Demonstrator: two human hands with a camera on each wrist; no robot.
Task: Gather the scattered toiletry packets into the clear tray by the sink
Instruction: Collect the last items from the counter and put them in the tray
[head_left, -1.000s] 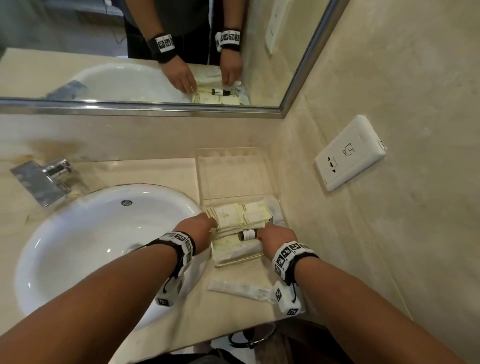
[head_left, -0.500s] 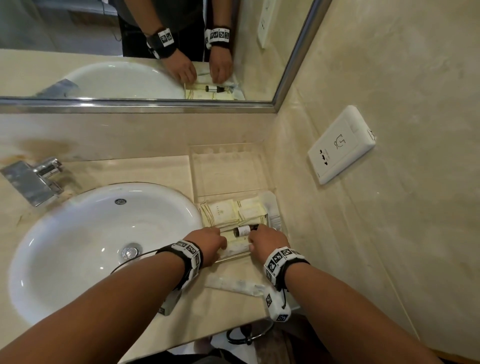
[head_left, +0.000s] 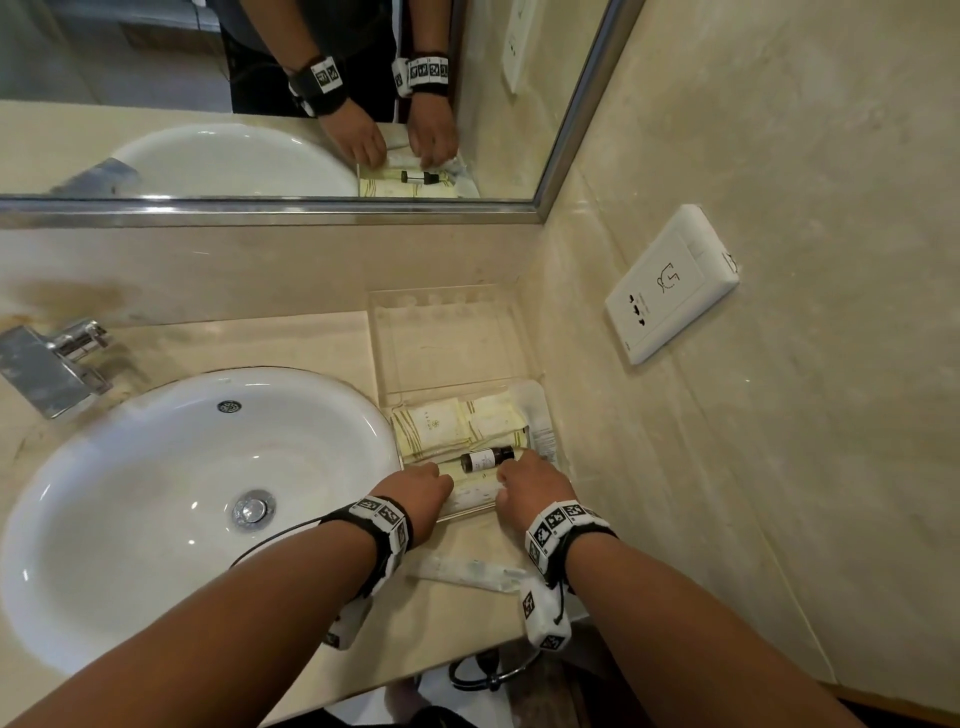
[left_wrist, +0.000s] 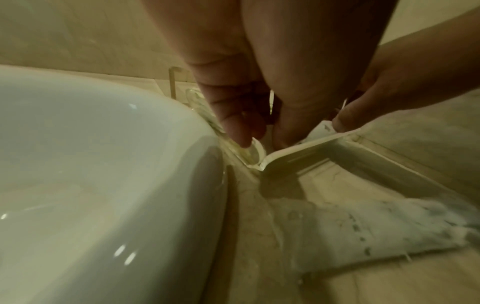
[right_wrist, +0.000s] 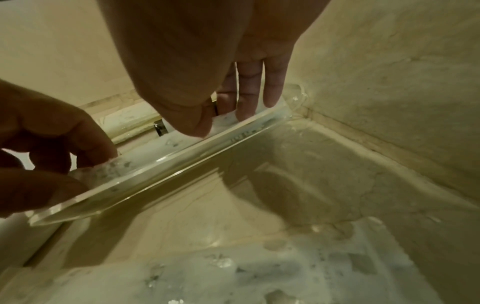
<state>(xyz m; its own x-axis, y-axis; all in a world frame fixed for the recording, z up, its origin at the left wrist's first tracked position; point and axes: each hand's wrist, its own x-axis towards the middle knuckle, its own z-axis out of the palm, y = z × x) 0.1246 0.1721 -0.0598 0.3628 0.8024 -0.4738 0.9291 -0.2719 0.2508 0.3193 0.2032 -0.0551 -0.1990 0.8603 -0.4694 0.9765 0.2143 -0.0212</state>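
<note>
Clear tray (head_left: 382, 358), pale yellow packets (head_left: 431, 428) with thin stripes, dark brown bottle (head_left: 485, 460) with white label, white sink (head_left: 156, 493), beige marbled tabletop (head_left: 260, 343), black-and-white checker-marked wristbands (head_left: 382, 514)

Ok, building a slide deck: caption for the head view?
Both hands, left and right, press packets into clear plastic tray beside white oval sink.

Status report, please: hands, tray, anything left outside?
Both hands pressing packets into clear tray. One long white packet on counter outside tray.
</note>
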